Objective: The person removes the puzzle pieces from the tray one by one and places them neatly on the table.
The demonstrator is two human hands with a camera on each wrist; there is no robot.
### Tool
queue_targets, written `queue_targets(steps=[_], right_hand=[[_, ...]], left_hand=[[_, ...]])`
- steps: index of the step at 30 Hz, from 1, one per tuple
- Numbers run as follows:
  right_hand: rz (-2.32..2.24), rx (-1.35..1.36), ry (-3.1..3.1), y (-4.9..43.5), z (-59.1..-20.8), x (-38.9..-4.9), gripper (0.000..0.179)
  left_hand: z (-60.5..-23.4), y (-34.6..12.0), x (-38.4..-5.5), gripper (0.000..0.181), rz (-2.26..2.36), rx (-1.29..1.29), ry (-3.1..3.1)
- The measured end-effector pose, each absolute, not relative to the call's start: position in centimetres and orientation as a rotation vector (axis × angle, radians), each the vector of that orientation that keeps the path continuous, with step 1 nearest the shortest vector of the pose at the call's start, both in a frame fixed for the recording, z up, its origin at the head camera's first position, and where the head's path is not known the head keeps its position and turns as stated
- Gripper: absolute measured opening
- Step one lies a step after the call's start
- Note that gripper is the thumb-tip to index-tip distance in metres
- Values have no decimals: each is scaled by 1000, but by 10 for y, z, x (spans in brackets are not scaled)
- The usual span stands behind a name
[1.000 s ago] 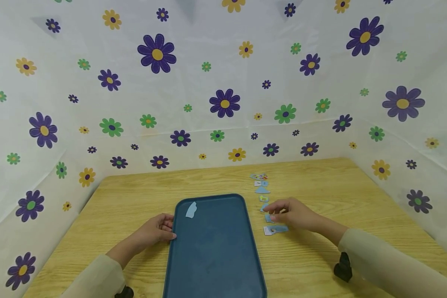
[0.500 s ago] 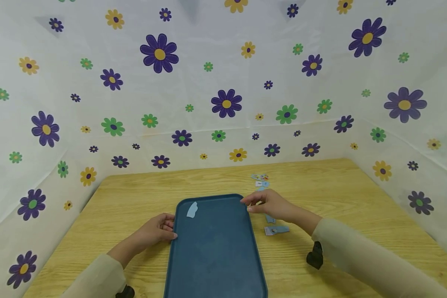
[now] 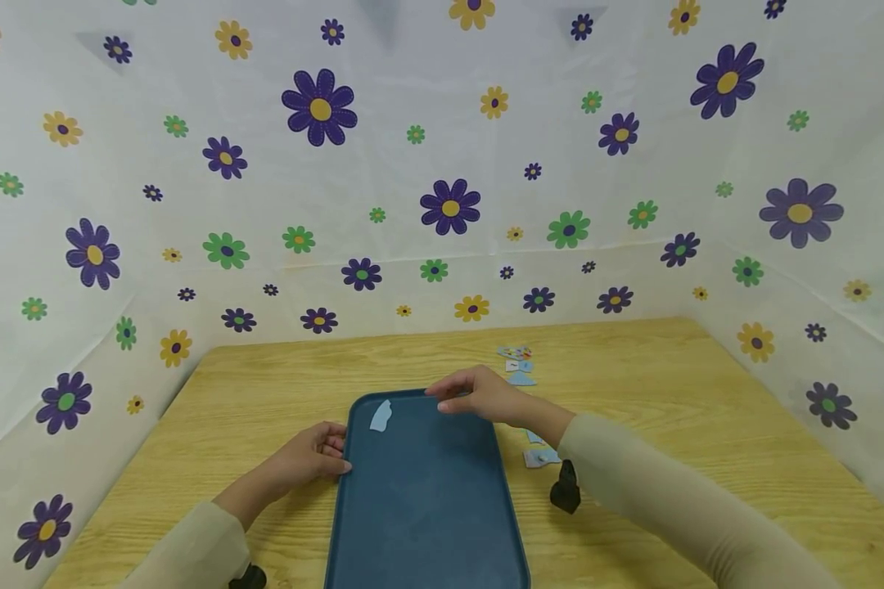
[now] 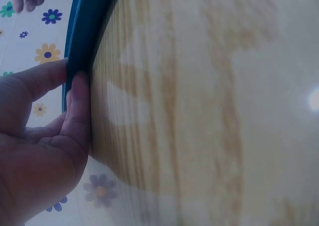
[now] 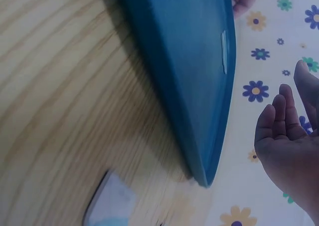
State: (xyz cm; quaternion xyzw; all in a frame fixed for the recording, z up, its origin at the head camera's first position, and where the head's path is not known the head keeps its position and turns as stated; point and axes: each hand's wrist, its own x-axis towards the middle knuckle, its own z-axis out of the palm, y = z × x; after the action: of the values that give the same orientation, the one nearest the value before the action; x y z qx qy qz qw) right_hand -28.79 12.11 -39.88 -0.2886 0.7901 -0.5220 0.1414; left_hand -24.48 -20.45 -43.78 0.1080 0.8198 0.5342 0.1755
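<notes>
A dark blue tray [image 3: 423, 491] lies on the wooden table. My left hand [image 3: 311, 451] grips its left rim, thumb over the edge and fingers against the outer side, as the left wrist view shows. A small pale blue flat piece [image 3: 381, 415] rests in the tray's far left corner. Over the far right part of the tray hovers my right hand [image 3: 479, 393], palm down, thumb and forefinger bent toward each other. In the right wrist view its thumb [image 5: 305, 81] stands apart from the lower fingers; I cannot tell whether a piece is pinched there.
More small flat pieces line up right of the tray: a patterned one [image 3: 514, 352], a blue one [image 3: 521, 379] and a white-and-blue one [image 3: 541, 458] among them. My right forearm covers part of that row. A flowered sheet [image 3: 383, 164] surrounds the table [image 3: 633, 360].
My right hand has moved left from the row of pieces, across the tray's right rim, to above its far part. The left hand has stayed at the rim; the tray has not moved.
</notes>
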Motion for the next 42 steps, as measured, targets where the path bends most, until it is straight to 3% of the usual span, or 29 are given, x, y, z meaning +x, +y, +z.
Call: queue_targets(steps=[16, 42], right_hand=[[-1375, -843, 2314, 61, -404, -307, 32], [-1289, -696, 2324, 28, -427, -331, 35]], left_hand=[[-437, -206, -246, 62, 1526, 311, 2298], [-438, -208, -247, 63, 1513, 339, 2277]])
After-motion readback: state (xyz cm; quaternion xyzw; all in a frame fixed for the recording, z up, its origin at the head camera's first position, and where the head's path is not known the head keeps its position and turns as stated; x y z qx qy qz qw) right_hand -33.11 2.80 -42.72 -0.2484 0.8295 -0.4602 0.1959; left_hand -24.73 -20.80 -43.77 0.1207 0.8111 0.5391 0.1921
